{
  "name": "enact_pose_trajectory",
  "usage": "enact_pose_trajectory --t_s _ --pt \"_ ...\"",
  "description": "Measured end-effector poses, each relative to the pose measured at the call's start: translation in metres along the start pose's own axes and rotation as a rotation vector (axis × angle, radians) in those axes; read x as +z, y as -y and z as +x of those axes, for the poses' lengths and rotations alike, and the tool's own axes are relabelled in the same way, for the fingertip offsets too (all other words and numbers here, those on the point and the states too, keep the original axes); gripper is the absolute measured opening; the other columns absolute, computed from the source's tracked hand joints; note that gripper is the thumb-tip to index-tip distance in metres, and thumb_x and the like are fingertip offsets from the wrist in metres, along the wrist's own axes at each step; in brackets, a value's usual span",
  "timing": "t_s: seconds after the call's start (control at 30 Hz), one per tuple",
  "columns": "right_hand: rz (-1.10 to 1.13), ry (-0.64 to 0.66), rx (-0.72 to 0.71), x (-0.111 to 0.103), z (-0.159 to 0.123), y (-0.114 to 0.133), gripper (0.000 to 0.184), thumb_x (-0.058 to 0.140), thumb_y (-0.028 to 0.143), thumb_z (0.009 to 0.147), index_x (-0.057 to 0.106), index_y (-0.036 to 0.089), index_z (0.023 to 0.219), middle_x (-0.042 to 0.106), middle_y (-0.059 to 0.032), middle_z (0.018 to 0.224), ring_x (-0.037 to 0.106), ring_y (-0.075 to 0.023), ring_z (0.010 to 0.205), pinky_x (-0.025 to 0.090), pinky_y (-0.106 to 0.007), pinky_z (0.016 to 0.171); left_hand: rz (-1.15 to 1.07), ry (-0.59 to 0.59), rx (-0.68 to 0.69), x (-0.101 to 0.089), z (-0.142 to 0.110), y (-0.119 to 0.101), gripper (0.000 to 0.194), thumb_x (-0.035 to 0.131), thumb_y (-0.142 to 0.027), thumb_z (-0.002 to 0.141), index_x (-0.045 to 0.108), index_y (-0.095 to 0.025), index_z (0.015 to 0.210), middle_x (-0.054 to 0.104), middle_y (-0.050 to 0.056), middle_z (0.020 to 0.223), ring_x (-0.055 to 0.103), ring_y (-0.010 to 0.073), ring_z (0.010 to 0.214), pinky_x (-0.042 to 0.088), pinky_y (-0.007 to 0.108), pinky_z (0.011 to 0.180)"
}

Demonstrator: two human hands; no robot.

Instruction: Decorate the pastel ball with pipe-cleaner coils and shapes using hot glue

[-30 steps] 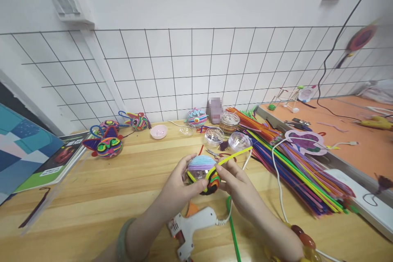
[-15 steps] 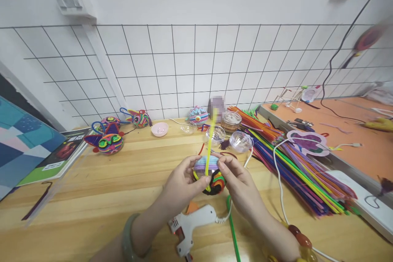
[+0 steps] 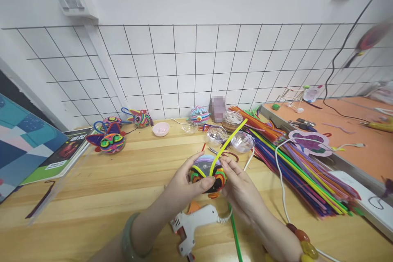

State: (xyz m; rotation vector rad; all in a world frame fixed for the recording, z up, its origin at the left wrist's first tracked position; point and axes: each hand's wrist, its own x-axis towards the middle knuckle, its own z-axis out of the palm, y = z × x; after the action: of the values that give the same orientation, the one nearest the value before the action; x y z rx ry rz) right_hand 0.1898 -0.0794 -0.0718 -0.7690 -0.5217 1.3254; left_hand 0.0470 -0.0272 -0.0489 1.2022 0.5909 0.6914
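Our left hand (image 3: pixel 188 182) and right hand (image 3: pixel 244 184) curl around the partly chenille-wrapped clear ball (image 3: pixel 206 167), gripping it; a yellow pipe cleaner (image 3: pixel 229 142) slants toward one o'clock. From the ball, our hot-glue gun (image 3: pixel 196 222) lies at six, pipe-cleaner bundle (image 3: pixel 301 172) at three.

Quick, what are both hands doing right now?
Left hand: fingers closed on the colorful ball.
Right hand: fingers closed at the ball's other side.

Bright, even light w/ soft shadows, edges stretched wide-angle, upper R blurry, pixelated patch (image 3: pixel 218 109) nr ctr.
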Motion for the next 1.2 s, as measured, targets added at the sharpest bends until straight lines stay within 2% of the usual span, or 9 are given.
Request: enact_pose_trajectory --t_s 0.13,0.33,0.47,0.57,0.63,0.7,0.83,0.97,1.2 --pt "-0.174 -0.013 -0.094 -0.003 -0.001 0.002 0.018 0.071 0.04 0.078 0.064 0.025 0.086 0.066 0.0012 0.082 0.06 -0.0149 0.074 0.047 -0.026 0.069 0.049 0.0 0.0 -0.001 -0.002 -0.003 0.063 0.074 -0.031 0.07 0.049 -0.02 0.126 0.062 0.009 0.122 0.056 0.026 0.114 0.042 0.039 0.098" --pt "-0.499 -0.002 -0.26 -0.013 -0.002 0.01 0.028 0.064 0.043 0.082 0.065 0.025 0.104 0.058 -0.0046 0.128 0.05 -0.0236 0.121 0.04 -0.036 0.1 0.216 0.003 -0.017 -0.011 -0.001 -0.013 0.065 0.077 -0.027 0.066 0.047 -0.021 0.124 0.061 0.009 0.12 0.057 0.0256 0.111 0.044 0.039 0.095" --pt "-0.76 0.077 -0.354 -0.012 -0.008 0.007 0.027 0.058 0.035 0.087 0.059 0.024 0.111 0.062 -0.007 0.117 0.058 -0.0213 0.107 0.046 -0.036 0.092 0.129 -0.123 0.063 -0.026 -0.002 -0.031 0.055 0.076 -0.03 0.069 0.049 -0.02 0.116 0.062 0.007 0.114 0.059 0.0233 0.106 0.048 0.034 0.089" --pt "-1.189 0.336 -0.369 -0.004 -0.016 0.005 0.024 0.056 0.027 0.087 0.06 0.021 0.11 0.065 -0.0079 0.103 0.06 -0.021 0.097 0.047 -0.036 0.088 0.015 -0.233 0.155 -0.041 -0.002 -0.046 0.05 0.073 -0.033 0.072 0.051 -0.022 0.116 0.061 0.007 0.115 0.059 0.023 0.104 0.051 0.033 0.083" --pt "-1.422 0.552 -0.306 0.001 -0.023 0.004 0.028 0.058 0.022 0.083 0.061 0.021 0.111 0.064 -0.0076 0.104 0.058 -0.0218 0.098 0.046 -0.036 0.089 -0.069 -0.266 0.186 -0.049 -0.001 -0.052 0.049 0.072 -0.034 0.073 0.052 -0.022 0.116 0.061 0.006 0.114 0.06 0.0223 0.1 0.054 0.032 0.077" --pt "-1.552 0.666 -0.242 0.004 -0.028 0.002 0.039 0.06 0.016 0.077 0.06 0.023 0.115 0.062 -0.0067 0.11 0.055 -0.0222 0.103 0.044 -0.036 0.092 -0.148 -0.26 0.211 -0.055 0.002 -0.054 0.043 0.07 -0.033 0.075 0.055 -0.022 0.113 0.062 0.007 0.113 0.06 0.0212 0.097 0.055 0.031 0.071" --pt "-1.726 0.724 -0.237 -0.002 -0.03 -0.008 0.06 0.053 0.004 0.067 0.056 0.022 0.125 0.056 -0.0079 0.127 0.049 -0.0237 0.115 0.035 -0.038 0.103 -0.289 -0.216 0.186 -0.06 0.008 -0.048 0.033 0.067 -0.03 0.078 0.058 -0.021 0.108 0.065 0.006 0.105 0.062 0.0194 0.091 0.055 0.03 0.067" --pt "-1.8 0.816 -0.298 -0.008 -0.027 -0.023 0.069 0.046 0.002 0.071 0.046 0.021 0.137 0.048 -0.007 0.141 0.046 -0.0253 0.121 0.032 -0.039 0.106 -0.315 -0.166 0.177 -0.061 0.011 -0.041 0.033 0.066 -0.027 0.078 0.059 -0.021 0.11 0.065 0.006 0.102 0.062 0.019 0.089 0.055 0.03 0.066" --pt "-1.802 0.82 -0.355 -0.007 -0.025 -0.036 0.053 0.048 0.005 0.076 0.054 0.02 0.126 0.063 -0.0089 0.116 0.055 -0.0249 0.102 0.044 -0.038 0.091 -0.238 -0.168 0.168 -0.066 0.011 -0.039 0.044 0.066 -0.026 0.077 0.055 -0.022 0.119 0.065 0.008 0.108 0.062 0.021 0.093 0.056 0.032 0.069"
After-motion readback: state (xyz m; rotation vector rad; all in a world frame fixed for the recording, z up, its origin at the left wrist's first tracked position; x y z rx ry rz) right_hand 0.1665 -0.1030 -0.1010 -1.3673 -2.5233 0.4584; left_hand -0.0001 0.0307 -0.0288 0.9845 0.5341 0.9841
